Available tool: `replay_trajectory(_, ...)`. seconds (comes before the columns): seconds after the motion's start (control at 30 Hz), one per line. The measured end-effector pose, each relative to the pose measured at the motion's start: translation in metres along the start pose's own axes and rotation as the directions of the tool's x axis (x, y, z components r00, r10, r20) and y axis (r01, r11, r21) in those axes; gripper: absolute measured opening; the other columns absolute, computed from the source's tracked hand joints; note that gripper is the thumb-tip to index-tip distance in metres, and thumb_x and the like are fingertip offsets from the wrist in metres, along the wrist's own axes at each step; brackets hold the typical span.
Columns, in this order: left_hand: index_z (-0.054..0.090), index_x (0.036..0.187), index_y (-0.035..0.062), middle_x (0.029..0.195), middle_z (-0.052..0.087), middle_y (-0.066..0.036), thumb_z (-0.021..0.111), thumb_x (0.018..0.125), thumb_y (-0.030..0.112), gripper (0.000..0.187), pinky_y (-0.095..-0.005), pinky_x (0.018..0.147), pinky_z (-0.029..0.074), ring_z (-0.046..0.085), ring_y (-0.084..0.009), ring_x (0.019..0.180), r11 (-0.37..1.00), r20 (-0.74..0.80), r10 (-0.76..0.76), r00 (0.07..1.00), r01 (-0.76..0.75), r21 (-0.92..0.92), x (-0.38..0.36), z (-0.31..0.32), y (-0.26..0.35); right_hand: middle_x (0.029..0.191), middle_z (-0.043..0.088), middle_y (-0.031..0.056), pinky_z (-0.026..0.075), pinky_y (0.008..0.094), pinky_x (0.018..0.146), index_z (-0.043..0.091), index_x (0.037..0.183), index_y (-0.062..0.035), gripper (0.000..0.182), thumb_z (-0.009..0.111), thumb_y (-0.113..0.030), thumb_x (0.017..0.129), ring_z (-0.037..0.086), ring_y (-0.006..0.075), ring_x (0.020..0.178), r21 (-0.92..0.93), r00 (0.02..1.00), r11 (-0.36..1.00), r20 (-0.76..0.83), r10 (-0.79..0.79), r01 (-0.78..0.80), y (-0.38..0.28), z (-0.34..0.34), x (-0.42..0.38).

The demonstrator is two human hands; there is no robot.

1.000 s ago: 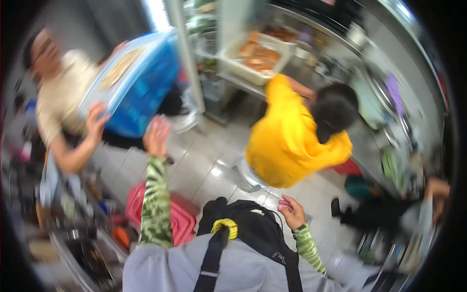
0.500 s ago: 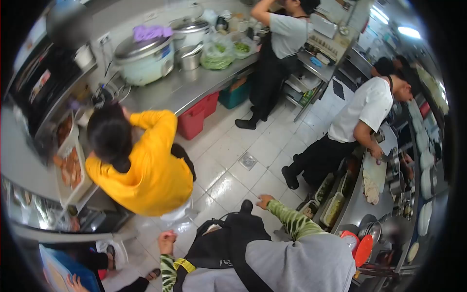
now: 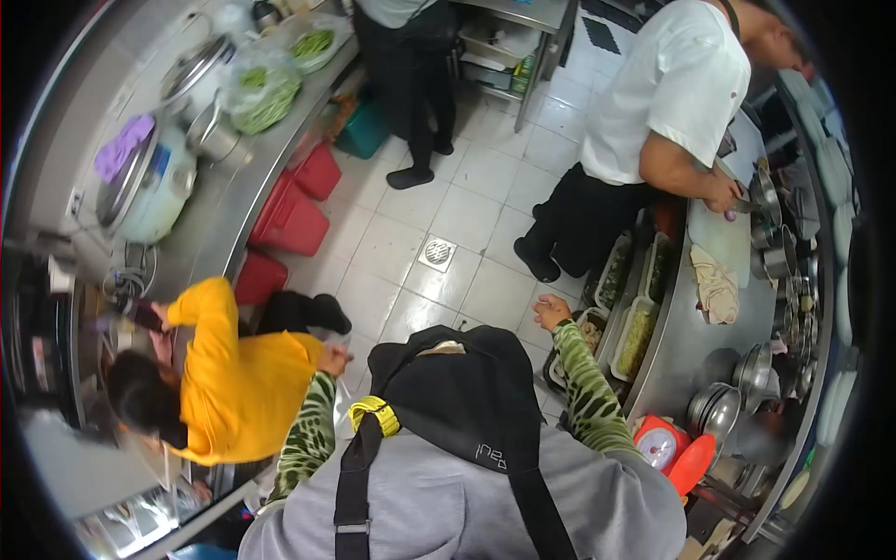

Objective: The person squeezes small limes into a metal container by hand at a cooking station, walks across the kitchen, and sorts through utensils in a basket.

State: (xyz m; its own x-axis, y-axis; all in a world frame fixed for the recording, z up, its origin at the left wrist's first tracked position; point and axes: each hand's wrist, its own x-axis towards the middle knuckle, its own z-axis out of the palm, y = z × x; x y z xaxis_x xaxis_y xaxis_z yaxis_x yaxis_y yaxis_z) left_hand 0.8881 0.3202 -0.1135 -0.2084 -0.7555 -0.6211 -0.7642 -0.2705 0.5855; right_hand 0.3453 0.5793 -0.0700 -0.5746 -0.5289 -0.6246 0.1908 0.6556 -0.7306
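Observation:
My left hand (image 3: 334, 359) hangs beside the yellow sleeve-and-back of a person in a yellow top (image 3: 247, 383). Its fingers are loosely bent, and I see nothing held in them. Out to the right, my right hand (image 3: 552, 312) is loosely open with no object in it. It is nearest to the low trays of chopped food, including a tray of yellow-green shreds (image 3: 634, 338). Both forearms wear green patterned sleeves. A black apron (image 3: 448, 383) covers my front.
A worker in white (image 3: 667, 103) holds a knife (image 3: 744, 205) over a cutting board (image 3: 714, 233). A red scale (image 3: 658, 443) and metal bowls (image 3: 714, 411) stand right. Red bins (image 3: 291, 219) sit under the left counter (image 3: 247, 182). A floor drain (image 3: 437, 252) lies ahead.
My view has shifted forward and turned. The person in yellow appears lower left, the white-shirted worker nearer. Both my hands have risen in the view, and the blue board at lower left is mostly out of sight.

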Motion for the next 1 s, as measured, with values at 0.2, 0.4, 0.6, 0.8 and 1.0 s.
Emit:
replay_trajectory(0.2,0.058,0.128,0.0299,0.114,0.062,-0.009,0.074,0.073,0.028,0.058,-0.0447,0.095,0.045,0.058,-0.0308,0.111,0.089,0.732,-0.005,0.682,-0.728,0.679,0.084,0.003,-0.022,0.099,0.067,0.0112,0.048,0.0278,0.058,0.052,0.128,0.0022,0.048,0.065,-0.019,0.087,0.064,0.0157,0.072,0.168,0.989,0.975,-0.044,-0.140,0.145,-0.098,-0.008,0.077)
replay_trajectory(0.4,0.069,0.110,0.0208,0.112,0.066,-0.009,0.052,0.087,0.044,0.037,-0.0428,0.093,0.047,0.061,-0.0303,0.106,0.340,0.647,-0.001,0.763,-0.608,0.717,0.190,-0.020,0.141,0.094,0.067,0.0096,0.050,0.0285,0.070,0.053,0.125,0.0052,0.047,0.064,-0.022,0.088,0.063,0.0139,0.076,0.022,0.927,0.933,-0.123,-0.355,0.360,-0.224,-0.029,0.136)
replay_trajectory(0.6,0.072,0.084,0.0088,0.090,0.067,-0.020,0.063,0.075,0.040,0.034,-0.0481,0.078,0.050,0.063,-0.0378,0.086,0.220,0.560,0.430,0.708,-0.684,0.695,0.409,0.049,0.426,0.111,0.064,0.0187,0.051,0.0302,0.084,0.052,0.129,0.0046,0.051,0.068,-0.022,0.088,0.064,0.0179,0.095,0.187,0.855,0.851,-0.292,-0.429,0.491,-0.348,-0.053,0.113)
replay_trajectory(0.8,0.062,0.101,0.0071,0.095,0.065,-0.019,0.068,0.073,0.025,0.034,-0.0460,0.083,0.049,0.061,-0.0399,0.093,0.310,0.496,0.776,0.391,-0.920,0.240,0.420,0.175,0.777,0.113,0.063,0.0146,0.052,0.0291,0.082,0.051,0.130,0.0020,0.046,0.066,-0.011,0.088,0.063,0.0161,0.095,0.255,0.815,0.802,-0.397,-0.422,0.540,-0.425,-0.081,0.119)
replay_trajectory(1.0,0.062,0.096,0.0074,0.095,0.065,-0.017,0.071,0.074,0.017,0.026,-0.0423,0.079,0.050,0.062,-0.0358,0.089,0.058,0.559,0.825,0.081,-0.997,0.059,0.392,0.240,0.965,0.115,0.063,0.0192,0.052,0.0335,0.082,0.053,0.127,0.0029,0.047,0.067,-0.016,0.086,0.066,0.0246,0.096,0.132,0.702,0.759,-0.504,-0.503,0.638,-0.493,-0.126,0.187)
